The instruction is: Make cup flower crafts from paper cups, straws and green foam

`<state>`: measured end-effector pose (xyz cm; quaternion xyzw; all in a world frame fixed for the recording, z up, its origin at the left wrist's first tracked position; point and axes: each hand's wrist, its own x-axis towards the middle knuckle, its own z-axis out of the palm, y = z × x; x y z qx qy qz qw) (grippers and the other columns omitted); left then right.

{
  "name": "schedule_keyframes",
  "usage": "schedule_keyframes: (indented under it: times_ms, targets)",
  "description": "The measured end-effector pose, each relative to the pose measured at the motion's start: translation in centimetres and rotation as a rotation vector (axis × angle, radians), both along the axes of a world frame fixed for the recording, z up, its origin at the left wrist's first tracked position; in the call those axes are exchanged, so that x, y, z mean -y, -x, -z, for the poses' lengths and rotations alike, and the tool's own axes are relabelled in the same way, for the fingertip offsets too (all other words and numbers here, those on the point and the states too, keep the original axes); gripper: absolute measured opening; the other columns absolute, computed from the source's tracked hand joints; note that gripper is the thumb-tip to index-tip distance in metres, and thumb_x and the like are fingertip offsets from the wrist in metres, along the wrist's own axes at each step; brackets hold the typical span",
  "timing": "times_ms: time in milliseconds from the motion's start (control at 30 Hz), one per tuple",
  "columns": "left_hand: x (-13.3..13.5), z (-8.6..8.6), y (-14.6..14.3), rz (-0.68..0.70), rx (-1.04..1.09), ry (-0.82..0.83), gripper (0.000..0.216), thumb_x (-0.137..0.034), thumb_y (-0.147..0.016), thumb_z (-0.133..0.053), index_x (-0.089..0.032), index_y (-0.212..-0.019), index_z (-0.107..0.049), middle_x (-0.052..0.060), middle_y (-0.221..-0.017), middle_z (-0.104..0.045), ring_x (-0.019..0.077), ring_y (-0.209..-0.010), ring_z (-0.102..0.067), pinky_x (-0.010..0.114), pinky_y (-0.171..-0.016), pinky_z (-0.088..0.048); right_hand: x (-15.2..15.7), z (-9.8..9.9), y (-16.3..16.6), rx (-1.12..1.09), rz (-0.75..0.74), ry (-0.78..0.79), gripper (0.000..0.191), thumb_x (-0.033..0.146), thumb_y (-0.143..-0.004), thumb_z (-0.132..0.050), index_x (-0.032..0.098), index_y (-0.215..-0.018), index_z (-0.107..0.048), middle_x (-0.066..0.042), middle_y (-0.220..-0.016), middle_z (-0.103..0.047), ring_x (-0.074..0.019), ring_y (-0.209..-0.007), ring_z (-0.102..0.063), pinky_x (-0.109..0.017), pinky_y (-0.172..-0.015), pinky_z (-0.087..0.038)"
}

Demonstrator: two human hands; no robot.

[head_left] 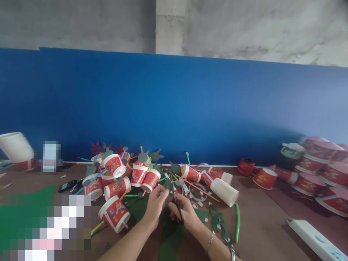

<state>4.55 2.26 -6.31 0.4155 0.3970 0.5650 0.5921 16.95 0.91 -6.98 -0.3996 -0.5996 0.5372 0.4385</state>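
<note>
Both hands work close together above the middle of the brown table. My right hand [185, 211] is closed around the black handles of a pair of scissors [178, 208], whose blades point up and away from me. Just left of the blades, my left hand [156, 204] is pinched on a small dark green piece [168, 182]; its exact shape is hard to make out. A larger dark green sheet [171, 241] lies beneath the hands. Close by on the right are cut green scraps [219, 223] and small white bits of paper.
Red paper cups [115, 214] with straws and animal-shaped cutouts crowd the left. A stack of nested cups [224, 191] lies right of the hands. Further right are a red tape dispenser [245, 166], piled red cups [310, 183] and a white power strip [317, 237]. A blue panel [174, 108] stands behind.
</note>
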Motion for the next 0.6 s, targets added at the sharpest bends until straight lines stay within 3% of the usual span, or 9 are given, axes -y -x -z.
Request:
schedule_keyframes:
  times_ms: [600]
  targets:
    - [0.10,0.26,0.03,0.046,-0.025,-0.014,0.034,-0.040,-0.072,-0.063,-0.019,-0.059,-0.039,-0.011,-0.045,-0.030,0.0045,-0.040,-0.022,0.018,-0.040,-0.016,0.02,0.25,-0.02,-0.029,0.008,0.000,0.038,0.053,-0.075,-0.060,0.017,-0.073,-0.048,0.005,-0.049,-0.052,-0.0058,-0.039,-0.043,-0.017,-0.037,-0.031]
